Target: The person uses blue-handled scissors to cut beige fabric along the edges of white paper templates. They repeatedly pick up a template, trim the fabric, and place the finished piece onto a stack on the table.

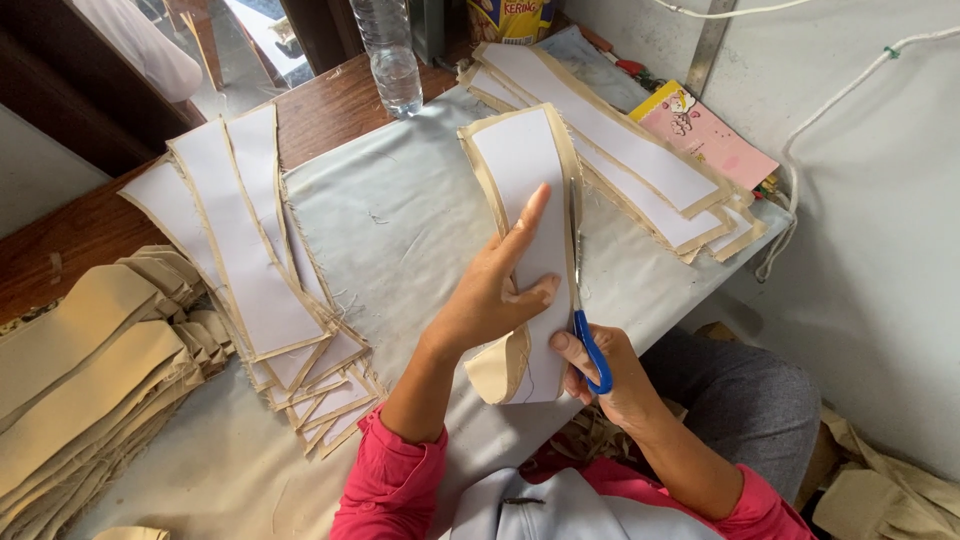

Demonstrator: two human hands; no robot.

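Observation:
My left hand (497, 285) lies flat on a long curved piece of tan fabric with white backing (520, 170), pressing it to the grey table cover. My right hand (605, 375) grips blue-handled scissors (580, 290). Their blades run along the piece's right edge, between the white backing and the tan border. The near end of the piece curls up by my wrists, showing its tan underside.
A stack of the same white-backed pieces (255, 270) lies at left, another (630, 150) at back right. Plain tan strips (80, 380) pile at far left. A clear plastic bottle (390, 55) stands at the back. A pink booklet (705, 135) lies by the wall.

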